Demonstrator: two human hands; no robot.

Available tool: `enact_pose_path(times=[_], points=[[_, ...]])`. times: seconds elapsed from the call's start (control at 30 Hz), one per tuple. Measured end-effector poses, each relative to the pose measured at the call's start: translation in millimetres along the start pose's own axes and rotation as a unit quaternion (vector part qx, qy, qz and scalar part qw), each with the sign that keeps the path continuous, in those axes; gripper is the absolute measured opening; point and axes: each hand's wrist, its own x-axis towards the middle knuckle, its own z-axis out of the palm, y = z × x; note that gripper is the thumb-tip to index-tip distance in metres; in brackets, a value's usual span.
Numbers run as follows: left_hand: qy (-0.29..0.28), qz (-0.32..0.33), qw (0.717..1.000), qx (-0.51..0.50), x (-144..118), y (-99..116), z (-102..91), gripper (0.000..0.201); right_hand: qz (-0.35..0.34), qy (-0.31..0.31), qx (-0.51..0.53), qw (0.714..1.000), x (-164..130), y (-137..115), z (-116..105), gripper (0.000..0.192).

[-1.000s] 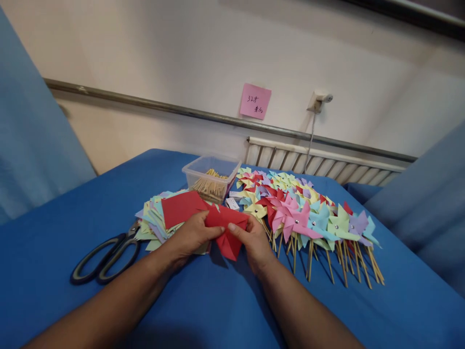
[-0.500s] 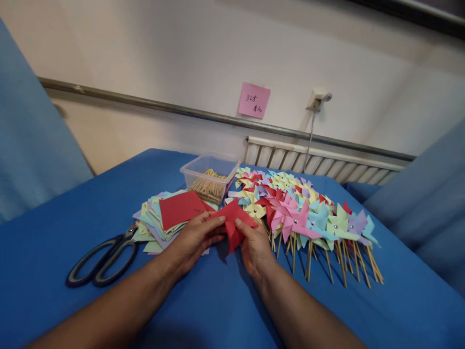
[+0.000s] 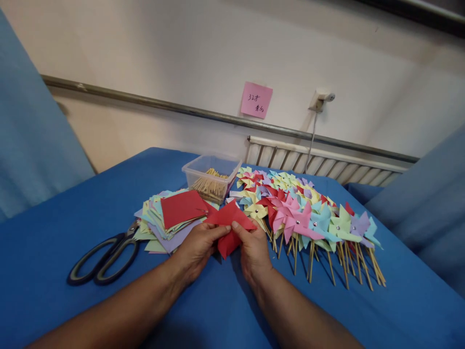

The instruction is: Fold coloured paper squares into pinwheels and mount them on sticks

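Left hand [image 3: 196, 247] and right hand [image 3: 254, 247] both pinch the red paper [image 3: 229, 225] by its flaps, fingers closed on it, held just above the worktop [image 3: 54, 242] near centre. Risks: a flap could slip free and unfold, thin paper could tear, and the right hand is close enough to knock the pinwheels [image 3: 308, 218].

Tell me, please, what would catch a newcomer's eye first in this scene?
Most striking is the spread of finished paper pinwheels on wooden sticks, in pink, yellow, green, blue and purple, fanned across the right of the blue table. At the centre, the left hand and right hand hold a folded red paper between them. Left of them lie a stack of coloured paper squares and black-handled scissors.
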Motion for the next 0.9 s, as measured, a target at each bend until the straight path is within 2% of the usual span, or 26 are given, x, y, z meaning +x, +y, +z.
enact_pose_path(times=[0.2, 0.37, 0.5, 0.57, 0.63, 0.73, 0.9], points=[[0.014, 0.007, 1.000, -0.015, -2, 8, -1.9, 0.013, 0.015, -0.032, -0.020, 0.999, -2, -5, -3, 0.034], [0.049, -0.012, 0.998, -0.032, 0, 25, -12.7, 0.011, -0.083, -0.031, -0.162, 0.983, -4, -9, -5, 0.048], [0.051, -0.024, 0.996, -0.067, 1, 36, -19.0, 0.008, -0.144, -0.121, -0.228, 0.955, -11, -9, -4, 0.057], [0.061, -0.025, 0.994, -0.087, 1, 37, -19.5, 0.007, -0.169, -0.179, -0.272, 0.930, -14, -11, -3, 0.051], [0.049, -0.030, 0.995, -0.078, -1, 36, -19.1, 0.007, -0.190, -0.210, -0.309, 0.908, -15, -13, -2, 0.044], [0.020, -0.026, 0.999, -0.037, -3, 32, -18.0, 0.015, -0.201, -0.192, -0.337, 0.899, -14, -16, -3, 0.032], [0.018, 0.001, 1.000, 0.006, -5, 27, -15.2, 0.023, -0.185, -0.157, -0.333, 0.911, -11, -14, -6, 0.013]])
